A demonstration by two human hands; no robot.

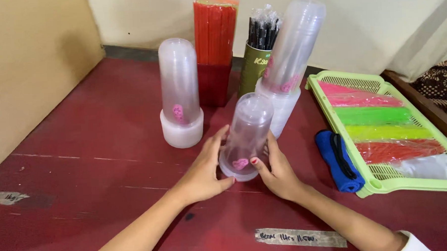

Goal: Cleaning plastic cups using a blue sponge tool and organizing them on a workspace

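Left hand: the left hand (204, 170) lies on the red table (85, 145), fingers spread and curved against the left side of the near cup stack (245, 137); thumb toward the base
Right hand: the right hand (278, 172) cups the right side of the same stack, fingers loosely open, thumb pressed near the pink mark low on the plastic
Near cup stack: clear plastic cups, upside down, wrapped in a clear sleeve; tilted slightly to the right; stands on the table between both hands
Other stacks: a left cup stack (180, 95) stands upright, apart from the hands; a tall cup stack (289, 54) leans just behind the near one
Behind: a bundle of red straws (214, 36) and a tube of black straws (261, 45) by the wall
Right side: a blue cloth (337, 161) beside a green tray (384, 184) holding coloured straw packs (376, 116)
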